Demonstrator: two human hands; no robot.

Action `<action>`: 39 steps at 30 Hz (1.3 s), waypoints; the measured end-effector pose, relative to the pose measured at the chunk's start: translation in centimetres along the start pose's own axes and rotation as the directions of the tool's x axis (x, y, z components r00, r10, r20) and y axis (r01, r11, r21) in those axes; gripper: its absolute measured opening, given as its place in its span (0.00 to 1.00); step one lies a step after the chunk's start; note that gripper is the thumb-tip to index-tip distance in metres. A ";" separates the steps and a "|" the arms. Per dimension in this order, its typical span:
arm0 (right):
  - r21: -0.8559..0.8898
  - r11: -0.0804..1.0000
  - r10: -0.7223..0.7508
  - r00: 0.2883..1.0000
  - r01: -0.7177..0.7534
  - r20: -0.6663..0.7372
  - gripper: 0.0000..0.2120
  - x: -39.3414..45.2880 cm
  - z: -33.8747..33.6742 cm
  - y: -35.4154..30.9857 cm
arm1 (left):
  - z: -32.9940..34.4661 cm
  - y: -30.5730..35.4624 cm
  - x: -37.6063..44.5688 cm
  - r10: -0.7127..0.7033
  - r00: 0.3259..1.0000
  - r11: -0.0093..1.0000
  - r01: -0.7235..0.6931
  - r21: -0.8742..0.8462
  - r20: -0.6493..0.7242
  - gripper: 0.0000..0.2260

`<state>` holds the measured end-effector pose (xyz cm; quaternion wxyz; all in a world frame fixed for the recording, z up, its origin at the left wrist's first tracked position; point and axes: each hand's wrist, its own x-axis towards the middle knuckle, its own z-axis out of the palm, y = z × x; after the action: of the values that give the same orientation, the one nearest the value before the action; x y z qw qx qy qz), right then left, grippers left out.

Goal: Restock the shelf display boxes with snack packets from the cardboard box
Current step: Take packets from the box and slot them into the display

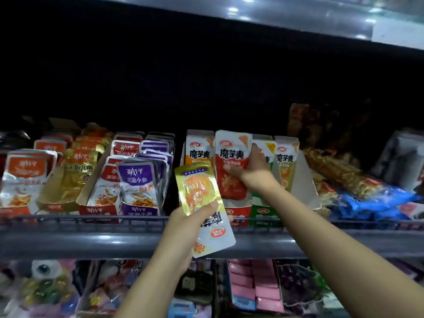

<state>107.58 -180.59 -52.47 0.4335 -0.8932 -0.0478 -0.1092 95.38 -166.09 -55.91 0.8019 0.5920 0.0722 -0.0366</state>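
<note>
Two bare forearms reach up and forward from the bottom of the view. The left hand (183, 216), lower and nearer, has its thumb pressed across what it grips. The right hand (250, 171), higher and farther, curls its fingers in a grip.

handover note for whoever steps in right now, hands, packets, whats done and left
Left hand: holds a gold packet upside down, in front of the shelf rail.
Right hand: grips a red packet standing over the red display box.
Done: orange packets and green box stocked.
Left: seat the red packet, then turn and place the gold one; I see no gold slot among these boxes. Cardboard box not in view.
</note>
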 end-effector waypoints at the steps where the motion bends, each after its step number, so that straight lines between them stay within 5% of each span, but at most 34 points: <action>1: -0.022 1.000 -0.011 1.000 0.012 0.013 0.39 -0.2 -0.4 -0.1 | 0.0 0.0 0.0 -0.013 1.000 0.999 0.013 -0.030 0.015 0.07; 5: -0.145 0.987 -0.060 0.992 0.076 0.112 0.21 1.0 -3.1 -1.1 | 0.0 0.2 0.2 -0.025 1.000 0.998 0.026 -0.060 0.015 0.08; 9: -0.446 0.875 -0.065 0.958 0.189 0.279 0.34 2.8 -4.4 -3.1 | 0.0 0.4 0.4 -0.040 0.998 0.998 0.042 -0.044 0.038 0.09; 11: -0.542 0.796 -0.106 0.944 0.269 0.313 0.31 3.3 -4.0 -4.1 | -0.1 0.4 0.5 -0.041 0.998 0.999 0.042 -0.012 0.041 0.08; 15: -0.590 0.742 -0.209 0.946 0.318 0.247 0.21 4.6 -3.8 -5.5 | -0.2 0.5 0.6 -0.044 0.998 0.999 0.044 0.008 0.054 0.09; 18: -0.626 0.724 -0.213 0.958 0.288 0.193 0.23 5.3 -4.1 -5.7 | -0.4 0.8 0.6 -0.050 0.996 0.999 0.050 0.002 0.080 0.09; 23: -0.677 0.654 -0.181 0.939 0.338 0.294 0.20 6.0 -2.9 -4.1 | -0.3 1.0 0.5 -0.060 0.993 0.998 0.062 -0.012 0.102 0.09; 28: -0.730 0.576 -0.326 0.922 0.367 0.207 0.13 6.1 -2.6 -4.1 | -0.4 0.9 0.5 -0.067 0.996 0.998 0.066 0.021 0.063 0.09; 31: -0.715 0.567 -0.288 0.912 0.409 0.294 0.17 5.3 -2.7 -4.2 | -0.4 1.0 0.5 -0.066 0.997 0.996 0.063 0.061 0.046 0.09; 35: -0.767 0.419 -0.269 0.873 0.486 0.406 0.30 4.5 -2.7 -4.0 | -0.3 1.0 0.4 -0.065 0.997 0.994 0.062 0.088 0.036 0.08; 39: -0.786 0.333 -0.340 0.844 0.521 0.415 0.31 3.8 -2.5 -3.6 | -0.3 1.0 0.4 -0.046 0.998 0.989 0.041 0.141 0.033 0.08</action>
<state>110.24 -180.36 -47.37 -0.1396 -0.9443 -0.2577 -0.1495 95.92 -165.48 -55.11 0.7586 0.6442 0.0676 -0.0699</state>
